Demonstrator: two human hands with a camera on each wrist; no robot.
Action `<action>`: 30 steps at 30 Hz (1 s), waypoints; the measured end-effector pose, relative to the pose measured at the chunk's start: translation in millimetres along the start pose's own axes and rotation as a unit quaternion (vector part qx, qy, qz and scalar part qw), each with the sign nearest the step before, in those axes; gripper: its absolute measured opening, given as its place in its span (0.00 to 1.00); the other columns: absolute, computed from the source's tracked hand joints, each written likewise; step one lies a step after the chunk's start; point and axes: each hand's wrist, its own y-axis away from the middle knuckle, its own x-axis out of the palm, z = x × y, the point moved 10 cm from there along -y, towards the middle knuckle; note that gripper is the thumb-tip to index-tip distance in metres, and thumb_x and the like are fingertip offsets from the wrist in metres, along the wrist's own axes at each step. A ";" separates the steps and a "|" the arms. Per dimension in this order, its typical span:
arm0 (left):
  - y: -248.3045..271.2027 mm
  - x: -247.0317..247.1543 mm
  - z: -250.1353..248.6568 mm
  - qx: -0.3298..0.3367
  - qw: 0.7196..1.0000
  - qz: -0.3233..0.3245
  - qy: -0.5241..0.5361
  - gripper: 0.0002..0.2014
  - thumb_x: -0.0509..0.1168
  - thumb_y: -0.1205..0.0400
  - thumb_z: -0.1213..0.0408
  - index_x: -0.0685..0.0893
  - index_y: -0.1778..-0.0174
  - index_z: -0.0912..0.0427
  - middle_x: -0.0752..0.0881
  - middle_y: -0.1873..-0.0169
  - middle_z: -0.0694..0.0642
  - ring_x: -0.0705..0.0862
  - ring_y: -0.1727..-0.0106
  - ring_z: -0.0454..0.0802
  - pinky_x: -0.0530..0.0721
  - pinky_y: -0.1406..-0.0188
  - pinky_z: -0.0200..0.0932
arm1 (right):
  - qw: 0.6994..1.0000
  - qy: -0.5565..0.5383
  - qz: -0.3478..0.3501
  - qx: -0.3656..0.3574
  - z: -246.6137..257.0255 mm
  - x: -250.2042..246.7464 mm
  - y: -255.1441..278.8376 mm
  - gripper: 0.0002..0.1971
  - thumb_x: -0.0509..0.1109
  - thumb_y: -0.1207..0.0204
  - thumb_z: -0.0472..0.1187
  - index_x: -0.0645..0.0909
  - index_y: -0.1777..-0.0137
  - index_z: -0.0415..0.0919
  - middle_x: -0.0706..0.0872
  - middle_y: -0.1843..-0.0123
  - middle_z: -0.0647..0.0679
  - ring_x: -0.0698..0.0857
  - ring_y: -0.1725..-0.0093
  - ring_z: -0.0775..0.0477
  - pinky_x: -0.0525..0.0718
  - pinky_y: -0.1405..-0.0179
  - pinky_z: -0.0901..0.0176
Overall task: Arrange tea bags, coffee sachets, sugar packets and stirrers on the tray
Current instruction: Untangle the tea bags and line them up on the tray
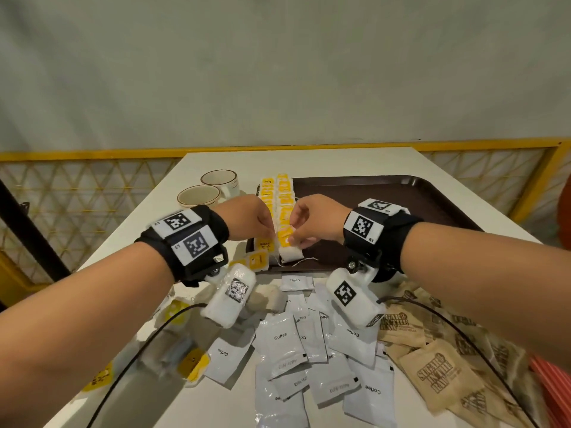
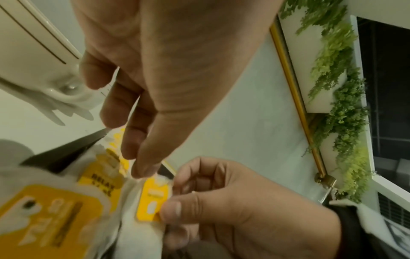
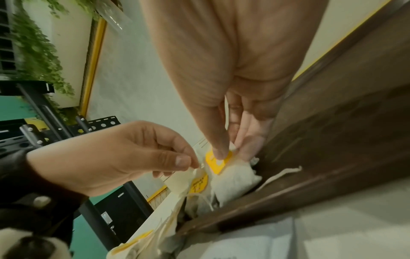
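Both hands work at the near left corner of the dark brown tray (image 1: 401,193), which sits on a white table (image 1: 173,193). The right hand (image 1: 312,220) pinches the yellow tag of a tea bag (image 3: 233,177) between thumb and fingers; the bag's white pouch rests on the tray just inside the near rim, its string trailing beside it. The left hand (image 1: 250,217) has fingers curled, thumb and forefinger pinching the edge of a neighbouring tea bag. Two rows of tea bags (image 1: 278,193) lie along the tray's left side. Coffee sachets (image 1: 284,344) lie heaped on the table near the tray. Brown sugar packets (image 1: 432,369) lie to their right. Two cups (image 1: 210,189) stand left of the tray.
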 end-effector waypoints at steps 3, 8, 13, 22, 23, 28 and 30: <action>7.9 -5.0 3.1 0.014 1.000 0.020 0.020 0.03 0.72 0.22 0.62 0.90 0.56 0.53 0.87 0.60 0.45 0.83 0.56 0.43 0.78 0.55 0.35 | 0.999 0.037 -0.006 -0.007 -1.4 -5.6 2.8 0.15 0.82 0.35 0.30 0.76 0.61 0.40 0.81 0.63 0.43 0.82 0.64 0.45 0.88 0.55 0.43; 25.5 10.7 10.6 0.010 0.996 0.092 -0.018 0.16 0.78 0.29 0.55 0.87 0.46 0.47 0.84 0.56 0.46 0.79 0.58 0.41 0.75 0.58 0.36 | 0.987 0.137 0.064 -0.048 9.4 13.5 10.4 0.14 0.83 0.36 0.38 0.78 0.65 0.45 0.78 0.69 0.54 0.76 0.71 0.56 0.77 0.67 0.63; 24.5 20.0 12.7 0.007 0.995 0.088 -0.039 0.16 0.77 0.29 0.56 0.85 0.46 0.50 0.82 0.51 0.48 0.76 0.62 0.38 0.71 0.66 0.32 | 0.976 0.196 0.084 -0.044 10.1 25.9 6.6 0.15 0.82 0.35 0.38 0.76 0.68 0.47 0.78 0.70 0.56 0.75 0.71 0.59 0.72 0.71 0.67; 20.7 23.2 13.4 0.018 0.995 0.091 -0.041 0.10 0.75 0.25 0.56 0.85 0.52 0.52 0.82 0.55 0.45 0.78 0.56 0.38 0.71 0.64 0.28 | 0.971 0.222 0.087 -0.029 8.0 30.3 2.7 0.12 0.79 0.30 0.39 0.78 0.68 0.44 0.78 0.70 0.54 0.75 0.72 0.58 0.72 0.72 0.68; 21.9 22.1 12.2 0.023 0.995 0.092 -0.037 0.08 0.74 0.25 0.56 0.85 0.54 0.52 0.81 0.58 0.42 0.77 0.60 0.36 0.70 0.66 0.27 | 0.971 0.220 0.085 -0.030 7.9 29.8 2.3 0.12 0.79 0.30 0.39 0.78 0.68 0.44 0.78 0.71 0.55 0.75 0.72 0.58 0.72 0.72 0.69; 33.9 18.9 0.6 0.062 0.987 0.135 0.063 0.05 0.76 0.26 0.59 0.86 0.61 0.51 0.83 0.70 0.41 0.79 0.71 0.30 0.75 0.67 0.22 | 0.974 0.210 0.083 -0.032 5.9 26.5 2.9 0.07 0.78 0.29 0.37 0.82 0.63 0.43 0.79 0.72 0.57 0.76 0.72 0.59 0.74 0.73 0.70; 40.1 20.5 -2.9 0.073 0.978 0.165 0.106 0.06 0.76 0.26 0.60 0.85 0.62 0.50 0.87 0.67 0.42 0.82 0.67 0.33 0.78 0.61 0.25 | 0.976 0.198 0.085 -0.027 4.3 25.3 2.7 0.07 0.79 0.29 0.39 0.82 0.62 0.43 0.79 0.72 0.56 0.77 0.72 0.58 0.76 0.73 0.70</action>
